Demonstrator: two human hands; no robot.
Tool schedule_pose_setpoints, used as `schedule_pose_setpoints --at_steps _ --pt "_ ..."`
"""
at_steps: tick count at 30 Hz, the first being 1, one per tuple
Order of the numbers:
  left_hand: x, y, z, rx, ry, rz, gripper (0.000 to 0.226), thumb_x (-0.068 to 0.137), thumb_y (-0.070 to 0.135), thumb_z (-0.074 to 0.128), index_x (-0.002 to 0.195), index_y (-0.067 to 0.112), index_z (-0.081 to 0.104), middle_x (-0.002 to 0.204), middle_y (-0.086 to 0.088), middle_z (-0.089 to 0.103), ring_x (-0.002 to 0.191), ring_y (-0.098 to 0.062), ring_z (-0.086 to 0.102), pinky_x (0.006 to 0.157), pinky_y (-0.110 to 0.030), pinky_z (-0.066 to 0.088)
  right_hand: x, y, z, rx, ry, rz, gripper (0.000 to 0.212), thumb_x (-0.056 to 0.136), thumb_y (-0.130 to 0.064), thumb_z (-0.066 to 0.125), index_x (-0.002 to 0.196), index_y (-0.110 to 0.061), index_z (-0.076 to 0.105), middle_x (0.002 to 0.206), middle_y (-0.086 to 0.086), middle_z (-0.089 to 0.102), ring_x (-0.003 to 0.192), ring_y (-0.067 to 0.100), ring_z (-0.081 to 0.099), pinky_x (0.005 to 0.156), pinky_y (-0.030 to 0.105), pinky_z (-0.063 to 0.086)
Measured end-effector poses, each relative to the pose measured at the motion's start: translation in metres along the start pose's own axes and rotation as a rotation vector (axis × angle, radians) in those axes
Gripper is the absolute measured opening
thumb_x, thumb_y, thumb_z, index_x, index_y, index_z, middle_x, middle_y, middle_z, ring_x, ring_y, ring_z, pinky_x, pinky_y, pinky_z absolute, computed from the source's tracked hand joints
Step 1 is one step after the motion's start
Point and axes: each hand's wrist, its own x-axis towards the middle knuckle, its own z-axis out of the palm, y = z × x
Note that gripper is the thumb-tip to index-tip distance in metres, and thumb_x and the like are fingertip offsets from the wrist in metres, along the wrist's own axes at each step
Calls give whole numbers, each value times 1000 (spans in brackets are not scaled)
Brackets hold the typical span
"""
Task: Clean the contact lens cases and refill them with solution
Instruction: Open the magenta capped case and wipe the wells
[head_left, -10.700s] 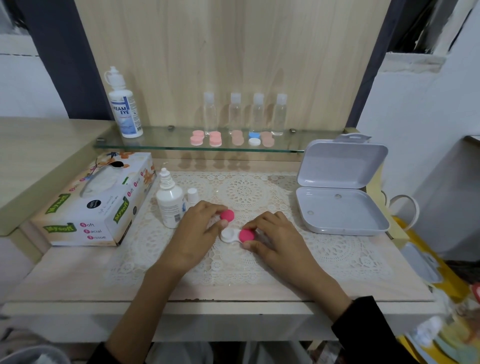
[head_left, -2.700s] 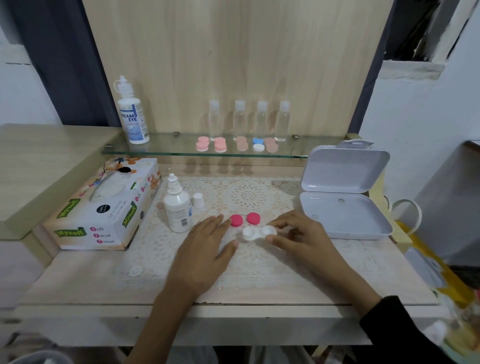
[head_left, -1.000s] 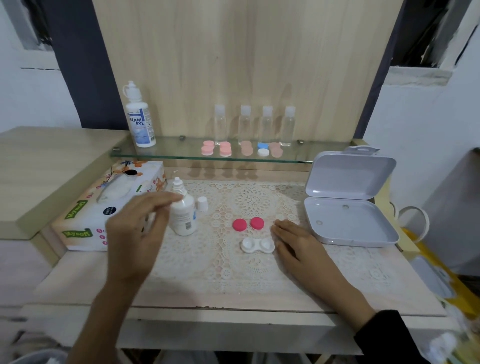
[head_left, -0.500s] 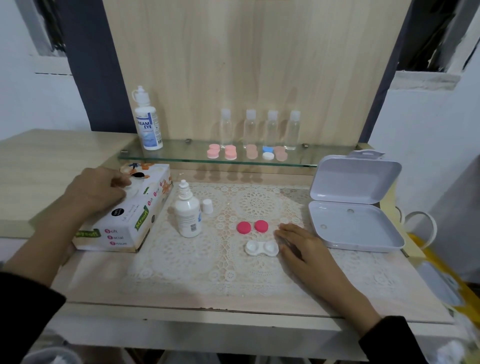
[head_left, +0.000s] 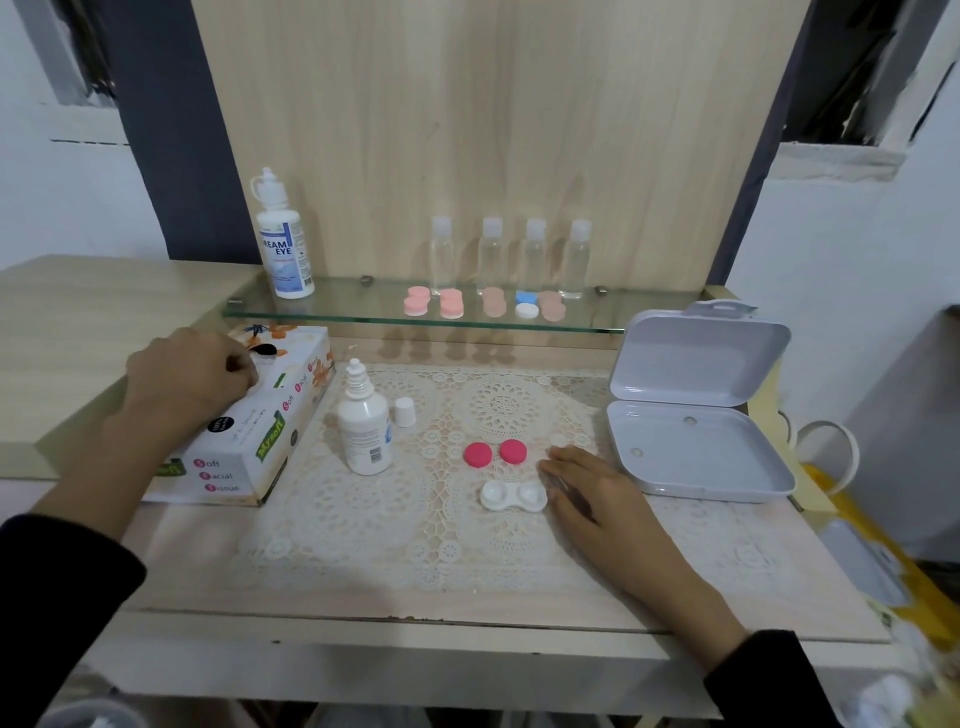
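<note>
Lens case (head_left: 513, 496): one, two pink caps (head_left: 478, 454); right fingers (head_left: 563, 460) flat alongside; left fingers (head_left: 241, 371) curled at tissue box (head_left: 260, 436), hold unclear.

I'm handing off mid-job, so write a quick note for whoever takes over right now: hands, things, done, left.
Left hand: on the tissue box, fingers curled at its opening; a tissue in them cannot be seen.
Right hand: flat on the lace mat beside the lens case.
Things: case open, its two pink caps lying behind it; solution bottle upright, its cap off beside it.
Done: case uncapped, bottle opened.
Left: likely wipe the wells, refill, recap; more cases wait on the glass shelf.
</note>
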Motion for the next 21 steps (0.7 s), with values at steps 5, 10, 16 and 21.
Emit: schedule_pose_setpoints --at_steps 5,10,16,21 --pt "1 -5 0 -90 69 7 9 84 19 65 87 18 74 80 -14 58 72 -32 48 62 -36 40 -1 -2 0 -12 -2 -4 40 96 -27 47 132 -15 59 144 0 49 137 15 39 110 18 23" --pt "6 -18 8 -126 143 28 13 85 22 66 88 11 74 76 -19 64 71 -35 53 61 -36 39 0 -1 0 -33 10 -30 36 98 -21 51 133 -14 57 145 -1 48 137 14 38 109 15 19" --pt "9 -16 8 -153 147 47 13 87 16 64 87 6 72 81 -20 67 73 -27 46 66 -35 35 -1 -1 1 -44 15 -39 37 98 -21 51 134 -14 57 146 -1 47 138 13 37 109 14 17" --pt "12 -11 6 -166 20 79 12 86 24 67 92 14 72 94 -14 69 76 -20 47 67 -33 37 -1 -1 1 -51 26 -42 37 98 -20 51 134 -14 57 146 -1 47 138 13 37 108 13 17"
